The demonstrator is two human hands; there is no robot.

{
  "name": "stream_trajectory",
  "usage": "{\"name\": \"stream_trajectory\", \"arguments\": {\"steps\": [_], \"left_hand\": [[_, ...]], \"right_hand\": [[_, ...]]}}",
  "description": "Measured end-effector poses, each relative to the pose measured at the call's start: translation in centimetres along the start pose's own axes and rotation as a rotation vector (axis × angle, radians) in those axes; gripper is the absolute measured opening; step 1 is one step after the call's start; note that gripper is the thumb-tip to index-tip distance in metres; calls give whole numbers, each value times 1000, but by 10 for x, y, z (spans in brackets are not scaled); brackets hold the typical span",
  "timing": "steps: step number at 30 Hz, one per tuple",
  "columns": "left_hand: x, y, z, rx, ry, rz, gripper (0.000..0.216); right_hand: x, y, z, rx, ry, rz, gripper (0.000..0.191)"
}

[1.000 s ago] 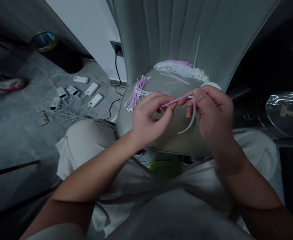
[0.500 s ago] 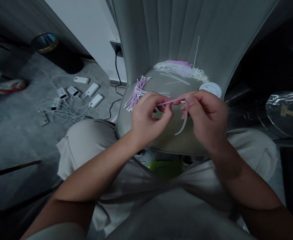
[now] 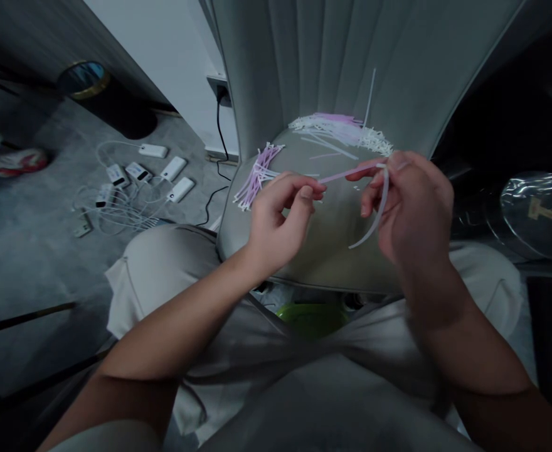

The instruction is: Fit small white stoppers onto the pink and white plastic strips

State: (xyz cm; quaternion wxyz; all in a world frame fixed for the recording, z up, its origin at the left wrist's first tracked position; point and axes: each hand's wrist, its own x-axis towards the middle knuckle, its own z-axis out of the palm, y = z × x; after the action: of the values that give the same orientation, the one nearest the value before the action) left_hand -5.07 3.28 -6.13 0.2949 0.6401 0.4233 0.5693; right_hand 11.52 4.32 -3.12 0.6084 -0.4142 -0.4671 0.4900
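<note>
My right hand [image 3: 414,198] pinches two thin plastic cable ties together at their heads. The pink cable tie [image 3: 351,171] stretches nearly straight to the left. The whitish cable tie [image 3: 378,220] hangs down in a curve below my right fingers. My left hand [image 3: 285,213] is closed in a loose pinch at the far end of the pink tie, whose tip meets the fingertips. Left of that hand lies a bunch of pink and white ties [image 3: 256,177] on the chair seat [image 3: 337,257]. Farther back is a heap of white and pink ties [image 3: 337,129].
One white tie [image 3: 370,97] leans upright against the chair back [image 3: 313,56]. Power banks [image 3: 174,169] and tangled white cables [image 3: 125,210] lie on the floor at left, near a dark cylindrical bin [image 3: 111,103]. Something green [image 3: 311,317] shows under the seat.
My right hand has moved right and slightly up with the two ties, away from my left hand. More of the pink tie shows between the hands. The round white lid is now covered.
</note>
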Motion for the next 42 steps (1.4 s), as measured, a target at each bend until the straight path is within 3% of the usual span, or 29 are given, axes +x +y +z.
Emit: {"name": "stream_trajectory", "arguments": {"steps": [4,9,16,20,24,26,29,34,38,42], "left_hand": [[1,1,3,-46,17,-111,30],[4,-1,7,-11,49,-143,20],[4,-4,2,86,11,57,13],[4,-6,-1,17,-57,104,39],[5,-2,-3,-25,-71,183,28],[6,1,-4,-53,-54,180,18],[7,5,-5,-146,4,50,21],[7,8,-4,-244,85,-172,28],[5,11,-2,-135,57,-200,36],[-1,12,-2,-3,-57,-129,40]], "right_hand": [[3,-2,-3,24,-24,62,37],[5,-5,-4,56,-62,85,46],[7,-8,-3,133,-68,238,46],[5,-7,-1,224,-114,313,41],[0,-4,4,284,-156,390,35],[-2,-2,6,273,-179,405,34],[-5,0,7,230,-242,419,32],[-2,-8,-1,126,-212,307,27],[1,-16,-6,-2,-129,127,28],[-3,-16,-2,-142,-146,94,26]]}}
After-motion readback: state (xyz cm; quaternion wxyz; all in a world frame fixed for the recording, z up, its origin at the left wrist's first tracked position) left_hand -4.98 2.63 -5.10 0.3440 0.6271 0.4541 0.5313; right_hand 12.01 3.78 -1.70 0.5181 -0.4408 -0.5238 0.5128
